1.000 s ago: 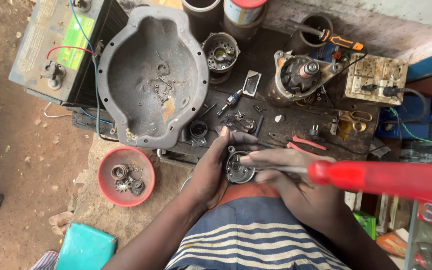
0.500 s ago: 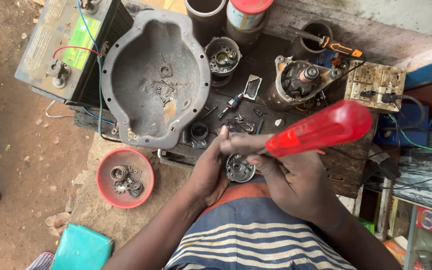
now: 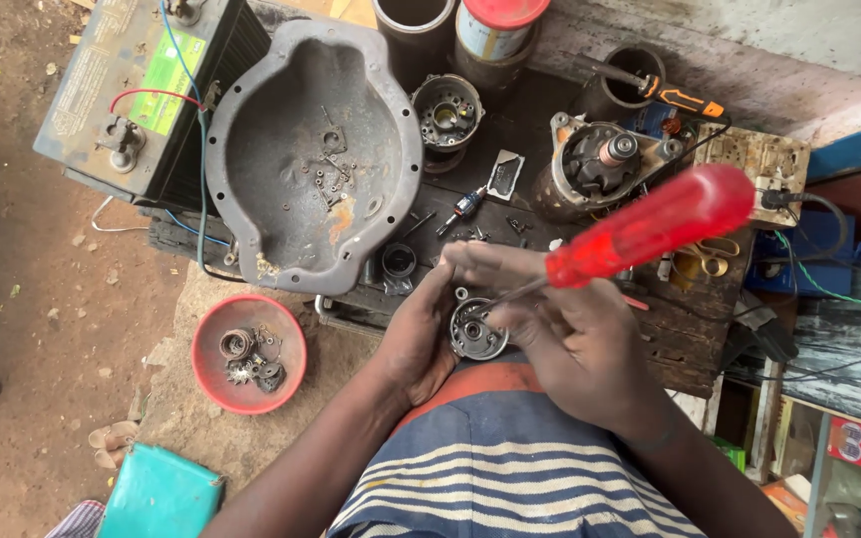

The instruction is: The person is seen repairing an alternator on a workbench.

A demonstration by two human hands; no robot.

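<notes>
Screwdriver (image 3: 650,227) tilted lower in gripping right hand (image 3: 575,339), left hand (image 3: 421,339) clasping round part (image 3: 477,334), red bowl (image 3: 213,384) holding gears

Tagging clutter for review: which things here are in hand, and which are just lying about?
In hand:
left hand
right hand
round metal motor part
red-handled screwdriver

Lying about:
car battery
grey metal housing cover
red bowl
starter motor
teal box
</notes>
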